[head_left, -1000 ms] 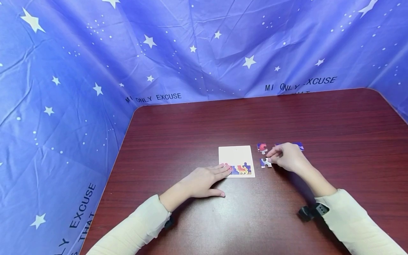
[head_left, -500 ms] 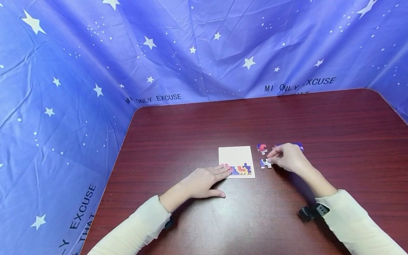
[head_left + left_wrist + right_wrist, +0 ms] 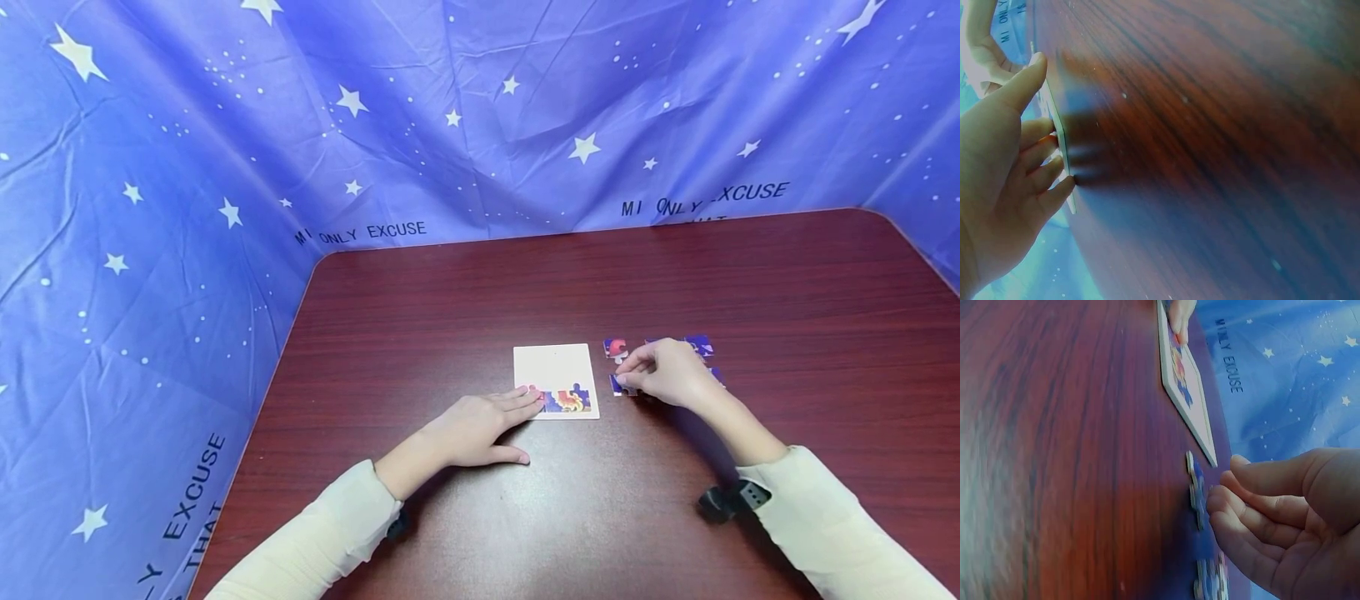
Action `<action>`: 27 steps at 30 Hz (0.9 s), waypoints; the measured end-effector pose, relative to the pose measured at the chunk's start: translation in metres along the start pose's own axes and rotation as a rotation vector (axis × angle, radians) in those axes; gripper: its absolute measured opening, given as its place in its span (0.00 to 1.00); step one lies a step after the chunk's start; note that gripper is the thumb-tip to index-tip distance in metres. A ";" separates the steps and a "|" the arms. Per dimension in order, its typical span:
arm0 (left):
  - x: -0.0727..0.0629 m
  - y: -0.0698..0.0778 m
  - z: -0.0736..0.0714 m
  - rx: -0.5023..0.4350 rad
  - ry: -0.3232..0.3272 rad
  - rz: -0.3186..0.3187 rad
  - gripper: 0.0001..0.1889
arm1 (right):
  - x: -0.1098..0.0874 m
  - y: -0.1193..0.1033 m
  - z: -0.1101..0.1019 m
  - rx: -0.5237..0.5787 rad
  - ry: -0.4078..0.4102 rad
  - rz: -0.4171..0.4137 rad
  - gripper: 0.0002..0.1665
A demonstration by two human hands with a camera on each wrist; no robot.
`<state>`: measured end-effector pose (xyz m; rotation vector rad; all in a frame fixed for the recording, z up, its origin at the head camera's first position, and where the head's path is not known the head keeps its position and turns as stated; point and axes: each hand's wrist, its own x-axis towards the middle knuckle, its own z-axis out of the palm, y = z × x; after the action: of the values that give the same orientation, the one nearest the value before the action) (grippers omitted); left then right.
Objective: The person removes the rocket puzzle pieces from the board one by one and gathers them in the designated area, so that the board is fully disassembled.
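Note:
My left hand (image 3: 480,427) rests with extended fingers on the lower left corner of a white puzzle board (image 3: 551,364). Joined puzzle pieces (image 3: 567,401) with a red and yellow picture fill part of its bottom row, the left end hidden under my fingertips. To the right of the board, my right hand (image 3: 671,372) is over a blue and white puzzle piece (image 3: 617,386) lying flat on the table. Its thumb and fingers are loosely bent, with nothing visible between them in the right wrist view. Whether the fingertips touch that piece is unclear.
A puzzle piece with a red shape (image 3: 615,348) lies just beyond my right fingertips. More purple pieces (image 3: 700,345) lie behind and beside that hand, partly covered. The dark red wooden table (image 3: 450,308) meets a blue star-patterned curtain (image 3: 480,108) at the back and left.
My right hand has shifted slightly left over the nearby blue and white piece, covering more of it and uncovering more of the purple pieces at its right. My left hand has stayed still.

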<state>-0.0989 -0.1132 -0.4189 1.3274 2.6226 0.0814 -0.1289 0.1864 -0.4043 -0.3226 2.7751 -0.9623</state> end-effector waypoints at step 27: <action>0.003 0.004 -0.001 0.110 0.061 0.037 0.38 | 0.015 -0.029 0.034 -0.064 -0.062 -0.251 0.05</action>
<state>-0.0982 -0.1083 -0.4183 1.4307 2.6885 -0.0173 -0.1304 0.1403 -0.4136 -0.7130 2.7575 -0.8987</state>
